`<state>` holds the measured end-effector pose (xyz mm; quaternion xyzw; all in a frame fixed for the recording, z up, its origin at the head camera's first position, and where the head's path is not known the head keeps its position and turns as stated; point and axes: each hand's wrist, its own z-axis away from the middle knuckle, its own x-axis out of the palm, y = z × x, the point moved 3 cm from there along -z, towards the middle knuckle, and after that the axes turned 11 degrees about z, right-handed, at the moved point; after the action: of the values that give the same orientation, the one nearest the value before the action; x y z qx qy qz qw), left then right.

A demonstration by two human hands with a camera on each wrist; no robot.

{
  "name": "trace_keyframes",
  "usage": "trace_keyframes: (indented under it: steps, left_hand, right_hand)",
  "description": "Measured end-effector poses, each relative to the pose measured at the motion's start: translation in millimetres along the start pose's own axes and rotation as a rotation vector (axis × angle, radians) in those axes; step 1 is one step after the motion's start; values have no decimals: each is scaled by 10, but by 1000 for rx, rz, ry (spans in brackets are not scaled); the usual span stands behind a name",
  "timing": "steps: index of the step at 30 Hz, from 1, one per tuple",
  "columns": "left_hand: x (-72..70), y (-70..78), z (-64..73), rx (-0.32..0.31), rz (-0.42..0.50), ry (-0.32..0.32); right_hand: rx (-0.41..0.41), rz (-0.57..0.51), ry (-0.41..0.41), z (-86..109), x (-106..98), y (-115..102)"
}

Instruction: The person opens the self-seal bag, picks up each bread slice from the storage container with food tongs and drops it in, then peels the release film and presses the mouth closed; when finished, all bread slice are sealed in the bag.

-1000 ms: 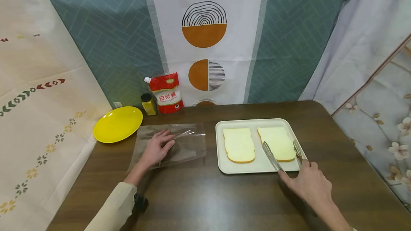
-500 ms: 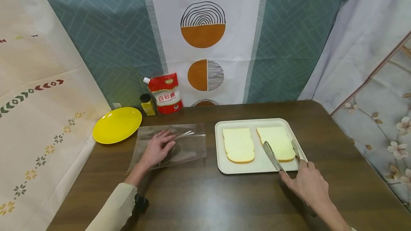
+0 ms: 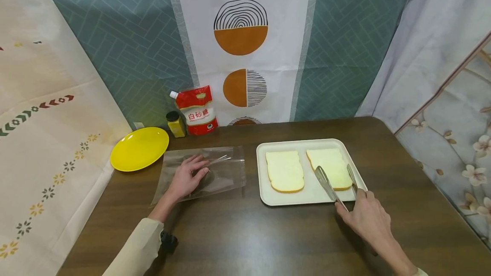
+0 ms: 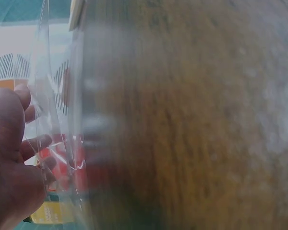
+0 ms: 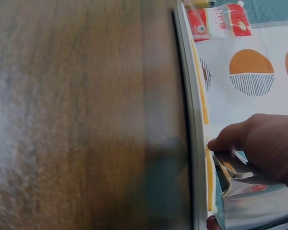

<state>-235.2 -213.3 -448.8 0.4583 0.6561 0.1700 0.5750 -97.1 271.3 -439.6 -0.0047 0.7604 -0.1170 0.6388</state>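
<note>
"What are the hands on?"

"The right hand [image 3: 368,216] grips metal tongs [image 3: 325,182], their arms parted on either side of the right bread slice [image 3: 330,166]. That lies on the cream tray [image 3: 312,195], beside the left bread slice [image 3: 284,171]. The left hand [image 3: 188,177], fingers loosely spread, rests on a clear plastic bag [image 3: 228,178] on the worktop [image 3: 245,242]."

"Any writing?"

"The red-and-white pouch [image 3: 197,110] reads 白砂糖; the line beneath is too small. The yellow jar [image 4: 52,212] beside it has a label too blurred to read."

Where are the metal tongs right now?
Head view, right side: the metal tongs are in the right hand, straddling the right bread slice on the tray.
</note>
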Motion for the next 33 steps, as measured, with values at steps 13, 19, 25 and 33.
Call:
trace_keyframes:
  steps: [13, 19, 25, 33]
  left_hand:
    - [-19, -18, -2, -14, 16, -10]
    - [-34, 2, -6, -7, 0, -3]
    - [-46, 36, -9, 15, -17, 10]
    - [-57, 50, -7, 23, -24, 14]
  right_hand:
    - [-46, -8, 89, 43, 26, 9]
    - [-76, -9, 115, 25, 21, 49]
    - [-113, -7, 141, 3, -29, 81]
    - [-243, 14, 217, -53, -153, -40]
